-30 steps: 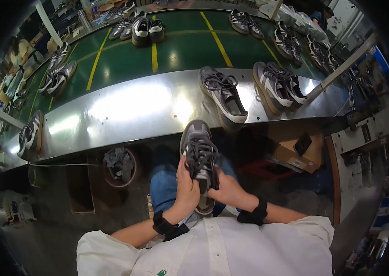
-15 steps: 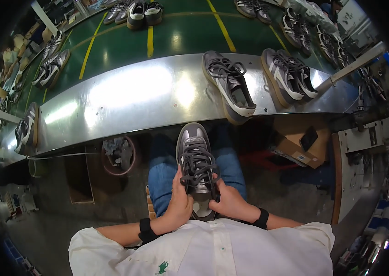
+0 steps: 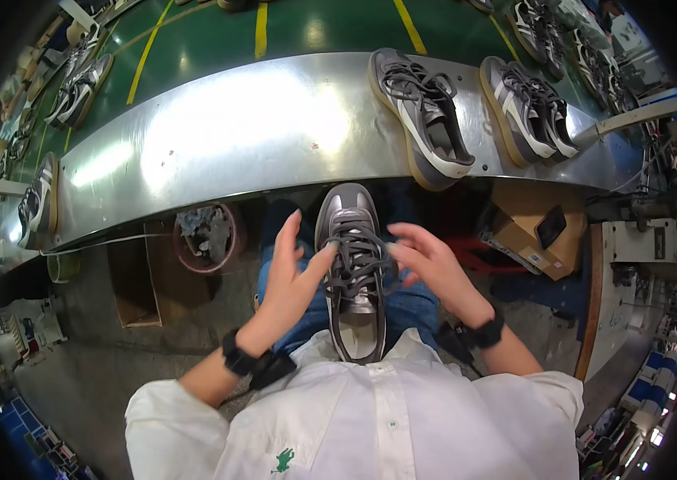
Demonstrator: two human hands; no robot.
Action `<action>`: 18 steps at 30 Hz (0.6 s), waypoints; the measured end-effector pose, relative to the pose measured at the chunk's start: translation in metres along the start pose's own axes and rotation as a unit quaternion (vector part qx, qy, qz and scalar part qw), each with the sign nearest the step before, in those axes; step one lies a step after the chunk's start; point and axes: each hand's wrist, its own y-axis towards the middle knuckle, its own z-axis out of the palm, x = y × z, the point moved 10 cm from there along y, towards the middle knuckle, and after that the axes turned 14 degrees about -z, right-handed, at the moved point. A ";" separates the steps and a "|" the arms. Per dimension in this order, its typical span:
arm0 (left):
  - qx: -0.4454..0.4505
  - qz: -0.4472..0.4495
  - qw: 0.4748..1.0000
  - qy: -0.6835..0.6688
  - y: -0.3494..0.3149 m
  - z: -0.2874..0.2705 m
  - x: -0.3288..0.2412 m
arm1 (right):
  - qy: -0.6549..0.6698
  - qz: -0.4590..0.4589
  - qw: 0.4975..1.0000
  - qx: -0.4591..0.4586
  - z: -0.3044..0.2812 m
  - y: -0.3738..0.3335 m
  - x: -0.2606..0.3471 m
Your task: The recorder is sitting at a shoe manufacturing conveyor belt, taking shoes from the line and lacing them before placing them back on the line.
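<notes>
A grey sneaker (image 3: 348,198) lies on my lap, toe pointing away from me and its heel against my shirt. Dark laces (image 3: 354,258) run loosely across its front, and the pale insole shows in the opening. On the shoe's left side is my left hand (image 3: 293,268), fingers spread and the thumb reaching to the laces. My right hand (image 3: 432,262) is on the other side, fingers apart and slightly curled, its fingertips close to the laces. Whether either hand touches a lace is hard to tell. Neither hand grips the shoe.
In front runs a metal ledge (image 3: 218,152) beside a green belt (image 3: 202,48) with yellow lines. A single sneaker (image 3: 426,108) and a pair of sneakers (image 3: 526,112) rest on the ledge at right. Under it are a pink bin (image 3: 233,252) and cardboard boxes (image 3: 526,232).
Both hands have let go of the shoe's sides near its opening and moved forward and apart, beside the laces. My view has shifted, so the ledge sits higher in the picture.
</notes>
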 end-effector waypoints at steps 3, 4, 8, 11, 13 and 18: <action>0.024 0.146 0.979 0.138 0.000 0.025 -0.023 | -0.147 -0.205 0.967 0.041 0.027 0.015 0.030; 0.022 0.199 0.968 0.149 -0.016 0.025 -0.030 | -0.172 -0.256 0.951 0.035 0.032 0.001 0.047; 0.086 0.319 0.929 0.165 -0.089 0.011 -0.023 | -0.313 -0.412 0.840 0.161 0.042 -0.069 0.051; 0.036 0.174 0.978 0.106 -0.072 -0.013 -0.002 | 0.023 -0.051 0.998 0.004 -0.024 -0.053 -0.043; -0.030 0.092 0.992 0.081 -0.031 -0.024 -0.006 | -0.028 -0.063 0.997 -0.044 -0.022 -0.024 -0.013; 0.027 0.060 0.963 0.262 0.011 0.026 -0.033 | -0.254 -0.184 0.948 0.045 0.026 0.030 0.042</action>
